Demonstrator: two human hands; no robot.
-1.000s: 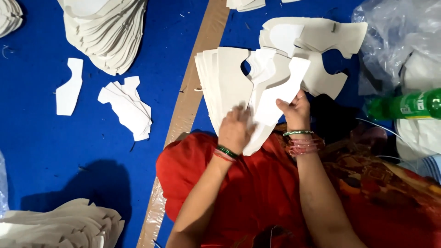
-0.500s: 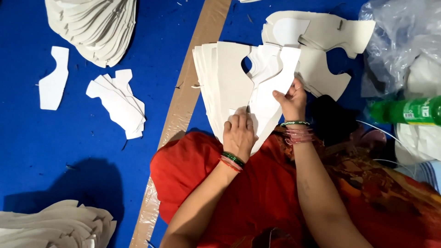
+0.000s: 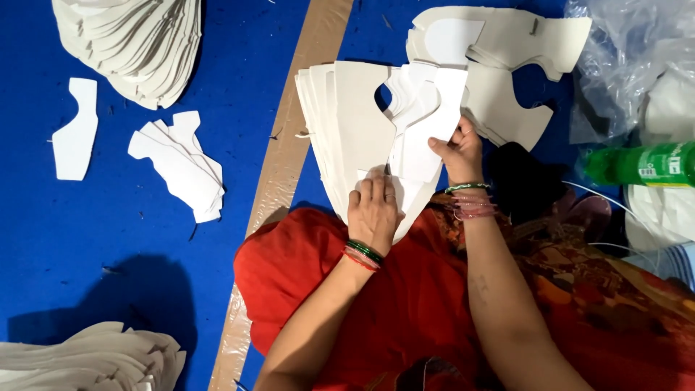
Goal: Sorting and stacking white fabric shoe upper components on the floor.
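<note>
Since the earlier frame, left hand (image 3: 374, 210) has slid down, lying flat with fingers spread on the fanned stack (image 3: 355, 130) at frame centre; right hand (image 3: 455, 148) pinches the top sheet (image 3: 423, 123), lifting it. Bottle (image 3: 637, 165) lies right.

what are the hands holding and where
The right hand pinches a white cut-out sheet at its lower right edge; the left hand presses flat on the fanned stack.
</note>
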